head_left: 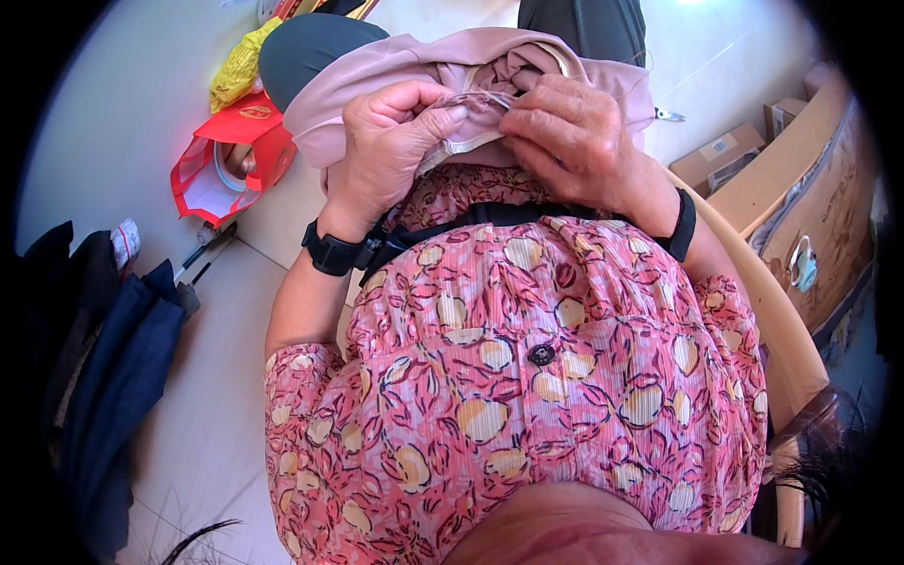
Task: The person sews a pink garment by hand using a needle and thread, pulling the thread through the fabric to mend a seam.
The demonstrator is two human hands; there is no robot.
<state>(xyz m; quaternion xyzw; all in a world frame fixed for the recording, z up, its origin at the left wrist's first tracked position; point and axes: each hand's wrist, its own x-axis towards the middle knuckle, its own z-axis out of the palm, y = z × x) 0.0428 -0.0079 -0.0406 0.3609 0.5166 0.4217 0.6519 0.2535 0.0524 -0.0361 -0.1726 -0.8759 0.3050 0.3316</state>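
1. Head view, garment: a pale pink garment (395, 66) lies bunched over your lap, draped across your dark trousers (311, 42). A cream-coloured hem or band (466, 143) runs along its near edge, between your two hands.
2. Head view, left hand: your left hand (391, 141) is clenched on the garment. The thumb and fingers (443, 115) pinch a fold of the pink cloth just above the cream band. A black watch (331, 252) sits on that wrist.
3. Head view, right hand: your right hand (570, 137) rests on the garment, touching the left hand's fingertips at the fold. Its fingers curl down and grip the same fold of cloth. You cannot tell whether a needle or other small tool sits between them. A black band (684, 226) circles that wrist.
4. Head view, body: your pink patterned blouse (527, 377) with a dark button (541, 355) fills the lower middle of the picture. A black strap (471, 218) crosses just below the hands.
5. Head view, floor to your left: a red bag (268, 151) lies open on the pale floor (113, 113), with a yellow bag (240, 66) just beyond it. Dark blue clothing (118, 377) lies heaped near the left rim.
6. Head view, right side: the curved wooden armrest (772, 320) of a chair passes behind your right forearm. Small scissors or snips (669, 115) lie on the floor beyond the garment, near cardboard boxes (720, 155) and wooden furniture (810, 188).
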